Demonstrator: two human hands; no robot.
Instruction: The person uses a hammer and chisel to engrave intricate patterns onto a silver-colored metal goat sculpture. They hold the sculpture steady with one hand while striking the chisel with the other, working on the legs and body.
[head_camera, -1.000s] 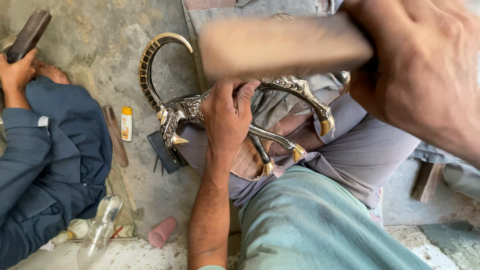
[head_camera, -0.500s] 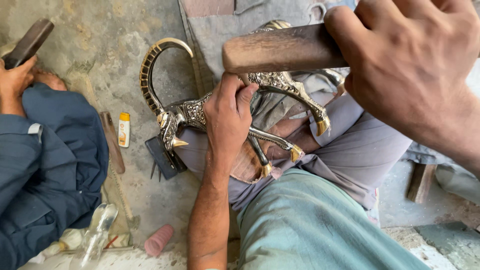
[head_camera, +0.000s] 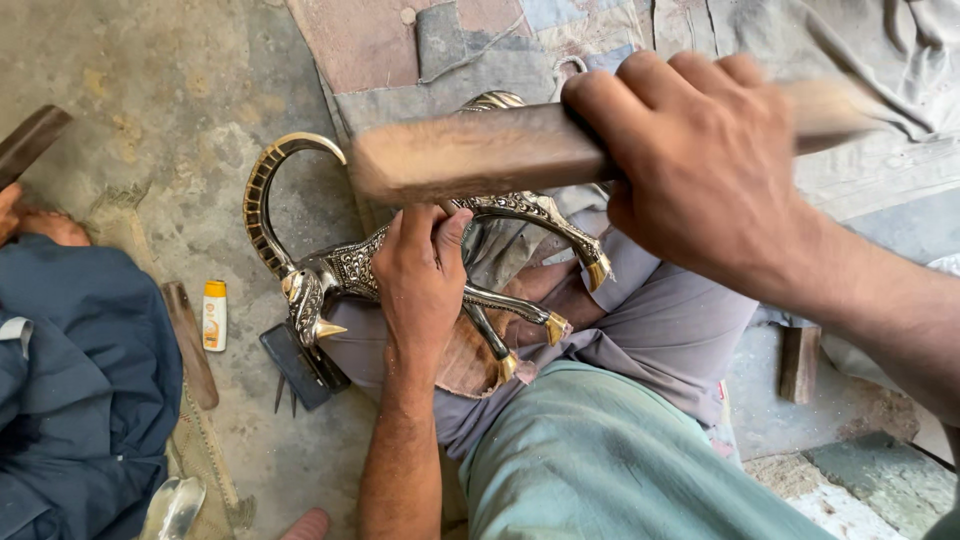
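Lying sideways across the person's lap, the shiny metal animal statue (head_camera: 350, 270) points its horned head toward 9 o'clock. The left hand (head_camera: 420, 275) grips its body tight. The right hand (head_camera: 700, 160) clenches a wooden mallet (head_camera: 470, 150) above it. At 9 o'clock, a small white-and-orange tube (head_camera: 214, 315) lies on the floor.

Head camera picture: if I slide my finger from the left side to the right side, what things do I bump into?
Blue-clothed person → small yellow-capped tube → dark flat case → metal animal figure's horned head → left hand gripping the figure → right hand holding a wooden mallet → small wooden block.
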